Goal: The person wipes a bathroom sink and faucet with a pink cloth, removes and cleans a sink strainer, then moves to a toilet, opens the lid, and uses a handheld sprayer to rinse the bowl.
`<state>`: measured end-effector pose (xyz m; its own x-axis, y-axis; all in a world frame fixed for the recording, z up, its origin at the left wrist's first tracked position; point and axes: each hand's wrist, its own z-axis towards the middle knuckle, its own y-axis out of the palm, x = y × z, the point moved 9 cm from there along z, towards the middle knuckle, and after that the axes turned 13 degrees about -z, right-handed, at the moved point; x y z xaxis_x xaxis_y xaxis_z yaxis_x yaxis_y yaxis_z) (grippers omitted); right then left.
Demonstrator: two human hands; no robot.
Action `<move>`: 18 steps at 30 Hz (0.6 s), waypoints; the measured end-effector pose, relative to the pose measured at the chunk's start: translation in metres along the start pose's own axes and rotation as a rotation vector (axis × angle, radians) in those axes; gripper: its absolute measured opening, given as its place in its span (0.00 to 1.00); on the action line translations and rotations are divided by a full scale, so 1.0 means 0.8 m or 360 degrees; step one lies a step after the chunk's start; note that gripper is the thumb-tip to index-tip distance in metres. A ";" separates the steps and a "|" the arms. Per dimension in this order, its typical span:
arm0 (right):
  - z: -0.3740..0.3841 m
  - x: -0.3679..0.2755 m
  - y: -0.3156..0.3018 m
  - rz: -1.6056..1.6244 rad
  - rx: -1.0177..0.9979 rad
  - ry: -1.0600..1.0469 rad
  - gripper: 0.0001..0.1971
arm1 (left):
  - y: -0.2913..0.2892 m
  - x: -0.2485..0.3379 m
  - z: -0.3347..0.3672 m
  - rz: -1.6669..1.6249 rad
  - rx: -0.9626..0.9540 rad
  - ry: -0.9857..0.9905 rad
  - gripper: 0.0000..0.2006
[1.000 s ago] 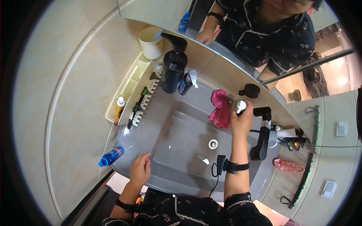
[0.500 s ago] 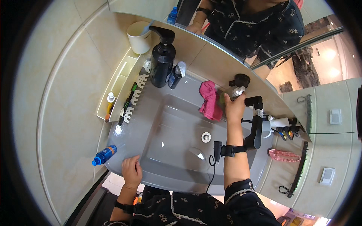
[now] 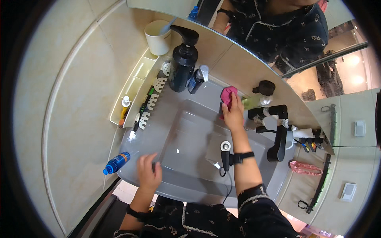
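My right hand (image 3: 234, 115) lies over the pink cloth (image 3: 229, 95) on the back rim of the grey sink (image 3: 174, 152). Its fingers are stretched out on the cloth and cover part of it. Just right of these fingers is a pale green bottle with a white pump top (image 3: 256, 101), apart from the hand. My left hand (image 3: 149, 172) hovers, slightly blurred, over the sink's front left rim with fingers spread and nothing in it. To its left, a blue bottle (image 3: 117, 162) rests on its side at the rim.
A black tap (image 3: 279, 131) stands at the sink's right. A large black pump bottle (image 3: 183, 65), a small dark pump bottle (image 3: 197, 79) and a white cup (image 3: 158, 39) stand at the back left. Toothbrushes hang along the cream wall tray (image 3: 137, 85). The mirror borders the back.
My right hand has let go of the green bottle and moved left onto the pink cloth. My left hand has lifted off the rim, its fingers spreading. The whole view has shifted somewhat.
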<state>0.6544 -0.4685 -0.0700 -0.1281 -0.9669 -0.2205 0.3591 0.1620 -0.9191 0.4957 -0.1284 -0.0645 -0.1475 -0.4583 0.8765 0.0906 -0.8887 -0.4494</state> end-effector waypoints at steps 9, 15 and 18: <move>0.021 -0.111 0.047 0.0239 -0.0178 -0.0382 0.24 | 0.056 0.143 0.226 0.0123 0.0268 0.0392 0.28; 0.024 -0.094 0.047 0.0401 -0.0213 -0.0413 0.24 | 0.089 0.162 0.292 0.0608 0.0220 0.0300 0.32; 0.027 -0.092 0.049 0.0360 -0.0223 -0.0377 0.24 | 0.093 0.167 0.300 0.0773 0.0319 0.0332 0.29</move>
<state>0.6977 -0.3953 -0.0826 0.1639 -0.9195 -0.3571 0.2211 0.3871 -0.8951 0.7189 -0.2522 0.0606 -0.2319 -0.8252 0.5151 0.3790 -0.5643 -0.7334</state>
